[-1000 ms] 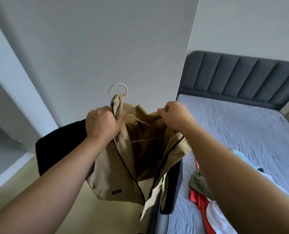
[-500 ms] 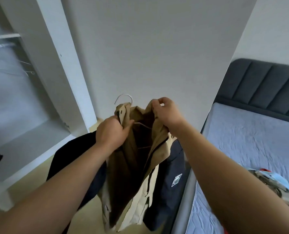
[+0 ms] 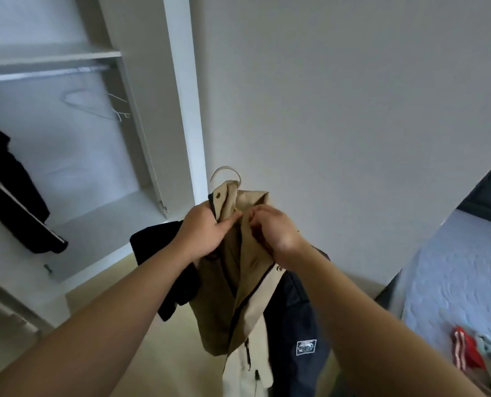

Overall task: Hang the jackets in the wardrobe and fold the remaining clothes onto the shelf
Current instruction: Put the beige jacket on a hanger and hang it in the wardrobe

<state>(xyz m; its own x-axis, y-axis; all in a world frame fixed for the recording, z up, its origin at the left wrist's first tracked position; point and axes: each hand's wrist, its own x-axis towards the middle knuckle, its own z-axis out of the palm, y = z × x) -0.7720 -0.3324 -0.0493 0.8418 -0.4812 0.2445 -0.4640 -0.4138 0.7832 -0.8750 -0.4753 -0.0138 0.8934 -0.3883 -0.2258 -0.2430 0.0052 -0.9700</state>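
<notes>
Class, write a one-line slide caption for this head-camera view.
Both hands, left hand and right hand, close a tan jacket on its hanger beside the open wardrobe.

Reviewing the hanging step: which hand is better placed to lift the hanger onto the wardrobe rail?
Left, probably. The left hand grips the tan jacket just under the hanger hook, and the rail lies on its side. The right hand only pinches the collar.

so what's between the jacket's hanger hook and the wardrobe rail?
Head view: the white wardrobe side panel stands between the hanger hook and the rail. Past it, only open wardrobe space and empty wire hangers under the rail.
</notes>
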